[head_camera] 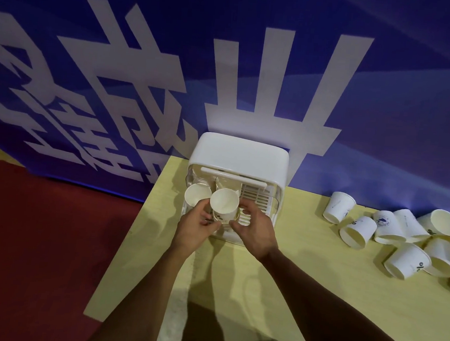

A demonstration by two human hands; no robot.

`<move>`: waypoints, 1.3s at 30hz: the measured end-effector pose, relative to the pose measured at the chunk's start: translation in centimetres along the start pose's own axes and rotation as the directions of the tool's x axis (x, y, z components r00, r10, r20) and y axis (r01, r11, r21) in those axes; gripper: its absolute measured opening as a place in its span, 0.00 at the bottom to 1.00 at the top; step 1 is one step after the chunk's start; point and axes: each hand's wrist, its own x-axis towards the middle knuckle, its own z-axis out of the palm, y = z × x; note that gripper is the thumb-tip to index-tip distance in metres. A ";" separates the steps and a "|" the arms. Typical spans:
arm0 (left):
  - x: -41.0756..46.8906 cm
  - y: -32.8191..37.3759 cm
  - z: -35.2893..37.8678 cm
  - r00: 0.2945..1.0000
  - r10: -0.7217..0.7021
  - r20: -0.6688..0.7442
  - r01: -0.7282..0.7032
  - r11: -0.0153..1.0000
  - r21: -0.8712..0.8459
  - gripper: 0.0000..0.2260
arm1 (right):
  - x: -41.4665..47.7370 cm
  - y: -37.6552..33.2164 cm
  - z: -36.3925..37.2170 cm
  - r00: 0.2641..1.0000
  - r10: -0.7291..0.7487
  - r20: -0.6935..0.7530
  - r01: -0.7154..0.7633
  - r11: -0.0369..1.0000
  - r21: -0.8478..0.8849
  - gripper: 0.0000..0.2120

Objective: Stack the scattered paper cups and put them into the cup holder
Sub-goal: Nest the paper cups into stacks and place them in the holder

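1. Head view, hands. My left hand (195,225) and my right hand (257,233) meet in front of the cup holder (240,155). Between them is the held cup (224,204).
2. Head view, grip. My left fingers curl against the lower left wall of the held cup and my right thumb and fingers close on its right side, so both hands clasp it. Its mouth tilts up toward the camera. I cannot tell whether more cups are nested beneath it.
3. Head view, holder. The cup holder is a white box with a rounded top and an open front, and it stands at the far edge of the table (290,288). The held cup sits at that opening, over the slotted tray. A second cup (196,196) rests just to its left inside the holder, mouth also facing out.
4. Head view, remaining stock. The loose cups (401,238) lie in a heap on the right of the table, well apart from the holder. Some are on their sides and some overlap.
5. Head view, surroundings. A blue banner (385,107) with large white characters hangs behind the table. A red floor (38,236) shows at the left.
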 end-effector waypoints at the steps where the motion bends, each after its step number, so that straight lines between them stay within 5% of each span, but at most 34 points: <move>1: 0.0 0.0 0.1 1.000 -0.001 0.000 0.001 1.000 0.000 0.26 | 0.1 0.1 0.0 1.000 -0.001 -0.005 0.000 1.000 -0.017 0.25; 17: -0.7 0.7 0.0 1.000 0.008 0.005 -0.009 0.999 0.045 0.24 | -1.9 1.6 0.5 0.999 -0.038 0.012 0.040 0.991 -0.128 0.22; 27: -1.7 3.0 3.2 0.997 0.078 0.007 -0.078 0.992 0.102 0.09 | -6.5 5.8 -4.4 0.989 0.123 -0.081 -0.130 0.987 -0.097 0.19; 39: -4.1 9.2 12.6 0.985 0.093 0.149 -0.112 0.986 0.127 0.08 | -10.1 11.1 -14.7 0.962 0.231 -0.147 -0.242 0.968 -0.062 0.19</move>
